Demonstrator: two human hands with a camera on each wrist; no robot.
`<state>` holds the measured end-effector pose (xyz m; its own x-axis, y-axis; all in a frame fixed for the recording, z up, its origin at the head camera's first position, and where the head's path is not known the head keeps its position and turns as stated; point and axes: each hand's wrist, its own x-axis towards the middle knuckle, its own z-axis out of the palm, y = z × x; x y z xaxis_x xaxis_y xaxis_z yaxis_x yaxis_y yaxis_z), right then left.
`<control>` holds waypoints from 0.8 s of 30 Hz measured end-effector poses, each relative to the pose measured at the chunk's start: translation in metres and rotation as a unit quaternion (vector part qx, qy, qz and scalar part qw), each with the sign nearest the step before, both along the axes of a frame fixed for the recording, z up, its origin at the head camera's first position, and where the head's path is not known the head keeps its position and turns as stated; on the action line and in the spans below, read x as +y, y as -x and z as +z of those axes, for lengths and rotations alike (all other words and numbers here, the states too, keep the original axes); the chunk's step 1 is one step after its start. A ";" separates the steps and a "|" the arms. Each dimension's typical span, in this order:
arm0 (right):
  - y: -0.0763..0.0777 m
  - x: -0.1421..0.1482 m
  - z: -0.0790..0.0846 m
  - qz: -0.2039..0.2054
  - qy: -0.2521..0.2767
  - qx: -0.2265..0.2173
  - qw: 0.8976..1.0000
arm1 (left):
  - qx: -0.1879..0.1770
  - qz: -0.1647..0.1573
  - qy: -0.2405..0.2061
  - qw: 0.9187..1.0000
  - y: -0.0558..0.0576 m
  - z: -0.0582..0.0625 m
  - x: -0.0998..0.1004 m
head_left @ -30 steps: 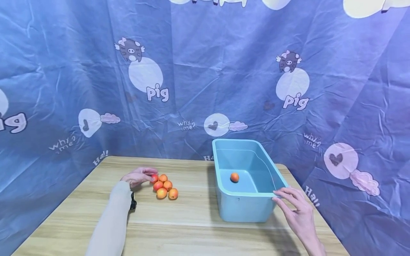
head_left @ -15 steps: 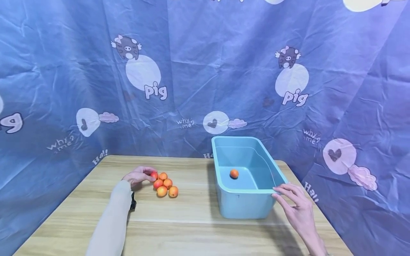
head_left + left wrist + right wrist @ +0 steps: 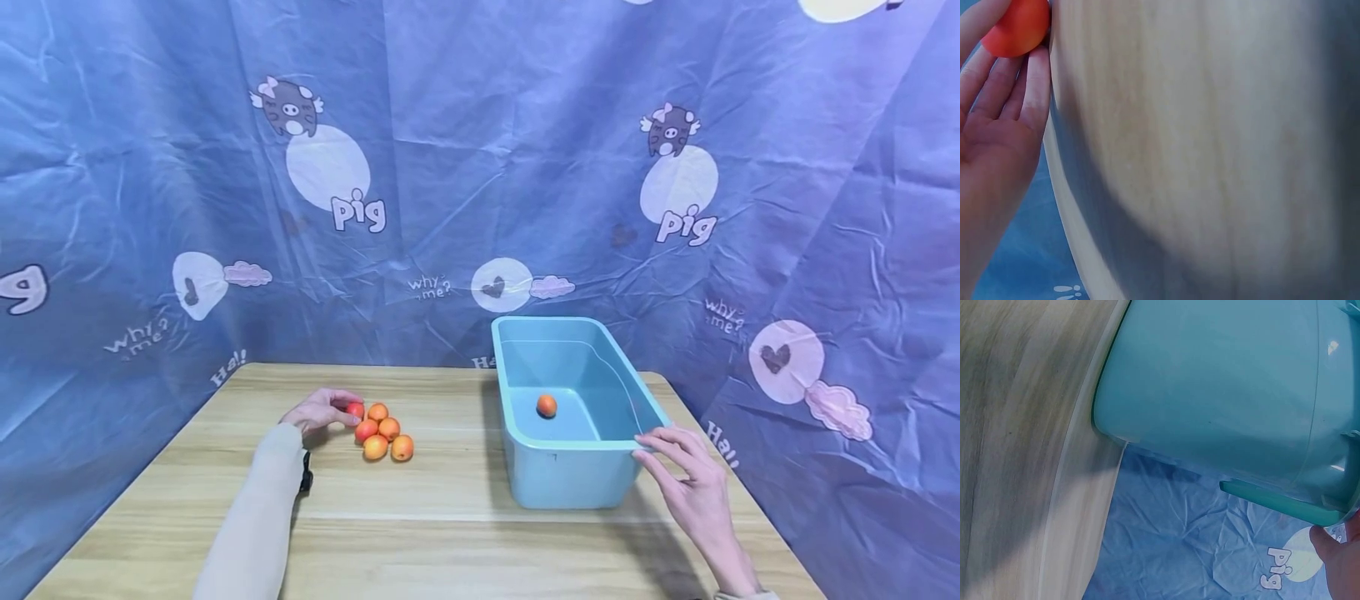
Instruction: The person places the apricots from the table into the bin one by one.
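My left hand reaches to the back left of a cluster of small round fruits. It pinches a red-orange fruit between thumb and fingers, as the left wrist view shows. Beside it on the table lie several more orange and red fruits, close together. On the right stands a light blue plastic bin, with a single orange fruit on its floor. My right hand grips the bin's near right corner, fingers over the rim and thumb below. Only part of that hand shows in the right wrist view.
The wooden table carries the fruits and the bin. Blue cloth printed with pigs hangs behind it and along both sides. A dark band sits at my left wrist, below the sleeve.
The head view has shifted slightly, so everything sits a little higher and further left in it. Both hands stay where they were, at the red-orange fruit and the bin's rim.
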<state>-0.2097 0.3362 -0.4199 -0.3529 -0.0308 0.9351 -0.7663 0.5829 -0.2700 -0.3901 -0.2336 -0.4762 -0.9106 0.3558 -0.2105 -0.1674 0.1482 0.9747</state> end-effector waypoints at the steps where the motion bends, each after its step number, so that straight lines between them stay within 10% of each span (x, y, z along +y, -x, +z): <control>1: 0.000 0.000 0.001 0.000 0.001 0.000 1.000 | -0.004 0.004 -0.002 1.000 0.000 0.000 0.001; 10: -0.005 0.001 0.004 0.000 -0.003 -0.015 1.000 | 0.097 0.042 0.125 0.986 0.002 0.001 -0.003; 24: -0.004 0.001 0.002 -0.002 -0.005 -0.013 1.000 | 0.095 0.023 0.000 0.995 0.007 0.033 0.000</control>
<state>-0.2056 0.3371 -0.4179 -0.3777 -0.0388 0.9251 -0.7567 0.5887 -0.2843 -0.3975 -0.2334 -0.4430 -0.9493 0.3126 -0.0336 0.0126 0.1447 0.9894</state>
